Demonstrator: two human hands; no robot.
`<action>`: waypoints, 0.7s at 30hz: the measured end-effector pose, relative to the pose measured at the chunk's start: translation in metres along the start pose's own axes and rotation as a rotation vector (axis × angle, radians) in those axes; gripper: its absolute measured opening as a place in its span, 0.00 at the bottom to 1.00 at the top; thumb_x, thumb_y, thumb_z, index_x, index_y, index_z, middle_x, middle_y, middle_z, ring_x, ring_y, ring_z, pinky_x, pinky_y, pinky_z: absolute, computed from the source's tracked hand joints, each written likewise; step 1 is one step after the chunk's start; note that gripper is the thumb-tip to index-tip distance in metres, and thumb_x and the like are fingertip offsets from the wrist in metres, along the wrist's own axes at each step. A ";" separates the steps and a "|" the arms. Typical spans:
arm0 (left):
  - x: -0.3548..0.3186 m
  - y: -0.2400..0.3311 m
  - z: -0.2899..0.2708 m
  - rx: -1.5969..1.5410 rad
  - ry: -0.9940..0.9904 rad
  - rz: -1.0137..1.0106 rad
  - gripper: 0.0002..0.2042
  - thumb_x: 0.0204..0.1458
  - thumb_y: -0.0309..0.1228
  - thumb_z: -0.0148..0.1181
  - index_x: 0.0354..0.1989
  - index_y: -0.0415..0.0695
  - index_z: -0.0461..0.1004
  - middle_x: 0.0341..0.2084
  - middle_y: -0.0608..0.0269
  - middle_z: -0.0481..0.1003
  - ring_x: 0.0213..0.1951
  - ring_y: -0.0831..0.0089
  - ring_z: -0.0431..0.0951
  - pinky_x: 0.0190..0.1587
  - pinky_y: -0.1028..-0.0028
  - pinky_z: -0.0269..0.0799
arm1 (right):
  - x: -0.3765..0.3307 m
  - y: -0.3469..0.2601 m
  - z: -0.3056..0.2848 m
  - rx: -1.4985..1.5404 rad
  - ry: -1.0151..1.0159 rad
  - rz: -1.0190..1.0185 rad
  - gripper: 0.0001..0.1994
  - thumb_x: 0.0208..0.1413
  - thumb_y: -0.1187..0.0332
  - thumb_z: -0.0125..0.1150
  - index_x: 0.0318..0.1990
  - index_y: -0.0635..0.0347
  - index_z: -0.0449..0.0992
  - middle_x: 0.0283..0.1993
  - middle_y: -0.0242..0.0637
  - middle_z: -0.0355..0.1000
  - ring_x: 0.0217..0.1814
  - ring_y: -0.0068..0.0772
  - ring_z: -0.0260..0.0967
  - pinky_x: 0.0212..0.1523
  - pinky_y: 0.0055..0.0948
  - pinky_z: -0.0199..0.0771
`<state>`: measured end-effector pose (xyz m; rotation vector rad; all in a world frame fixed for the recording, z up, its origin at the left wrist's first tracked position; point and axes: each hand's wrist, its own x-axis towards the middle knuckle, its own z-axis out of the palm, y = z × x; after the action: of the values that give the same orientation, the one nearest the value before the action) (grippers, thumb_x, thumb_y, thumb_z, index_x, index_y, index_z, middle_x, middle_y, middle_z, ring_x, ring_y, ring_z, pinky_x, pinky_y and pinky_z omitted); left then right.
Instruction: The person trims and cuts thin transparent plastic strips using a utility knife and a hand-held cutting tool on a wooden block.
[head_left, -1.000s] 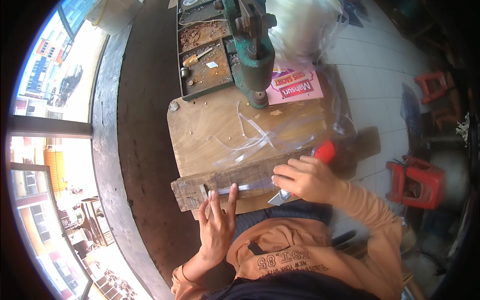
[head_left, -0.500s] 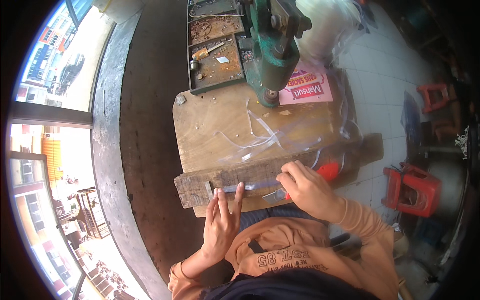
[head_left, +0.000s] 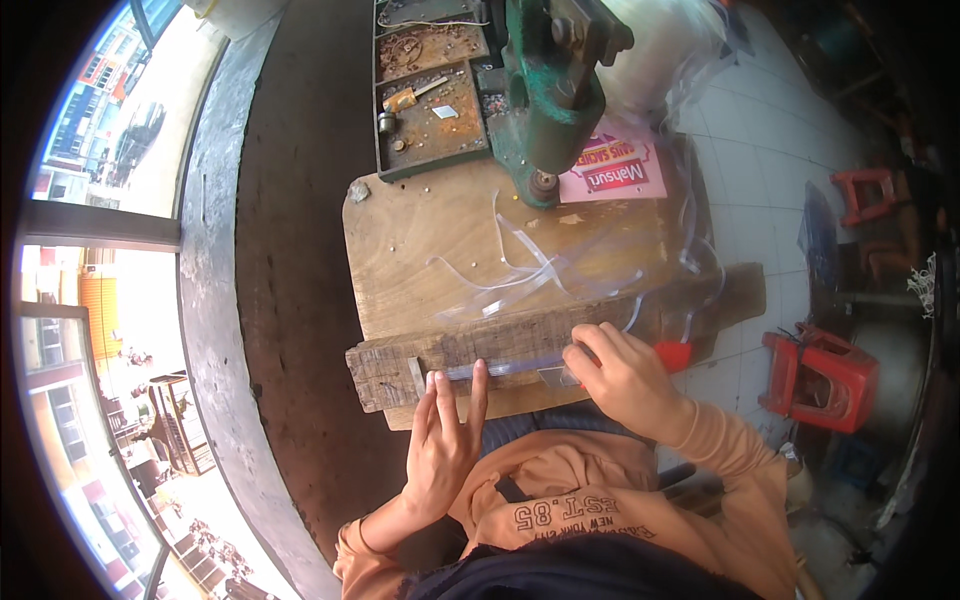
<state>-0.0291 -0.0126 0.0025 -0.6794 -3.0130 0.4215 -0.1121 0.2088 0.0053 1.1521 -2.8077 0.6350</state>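
Note:
A clear plastic strip point(head_left: 518, 366) lies along a thick, worn wooden beam point(head_left: 380, 385). My left hand point(head_left: 443, 455) presses it down with outstretched, parted fingertips, close to a small upright metal plate point(head_left: 416, 376) on the beam. To the right, my right hand point(head_left: 632, 388) is closed round a utility knife point(head_left: 674, 355) with a red handle. Its blade, partly blurred, sits at the beam's near edge by the strip; whether it touches the strip I cannot tell. More loose clear strips point(head_left: 545, 268) lie tangled beyond the beam.
The beam rests across a wooden tabletop point(head_left: 395, 225). Behind stand a green metal press point(head_left: 560, 125), a pink printed sheet point(head_left: 625, 175) and a dark compartment tray point(head_left: 430, 150) with small parts. A red plastic stool point(head_left: 820, 375) is on the tiled floor at right.
My right hand has shifted slightly to the right with the knife, and the blade has moved up toward the strip. My left hand stays pressed in place.

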 end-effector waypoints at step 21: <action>-0.002 -0.001 0.006 0.099 0.024 0.024 0.23 0.55 0.35 0.52 0.60 0.46 0.64 0.43 0.40 0.70 0.43 0.60 0.75 0.47 0.71 0.70 | -0.012 0.008 0.001 0.067 0.051 0.086 0.07 0.43 0.77 0.60 0.32 0.65 0.71 0.34 0.37 0.63 0.33 0.32 0.65 0.28 0.28 0.72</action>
<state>-0.0283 -0.0155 -0.0027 -0.7079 -2.9409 0.5554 -0.1091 0.2214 -0.0010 1.0139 -2.8264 0.7589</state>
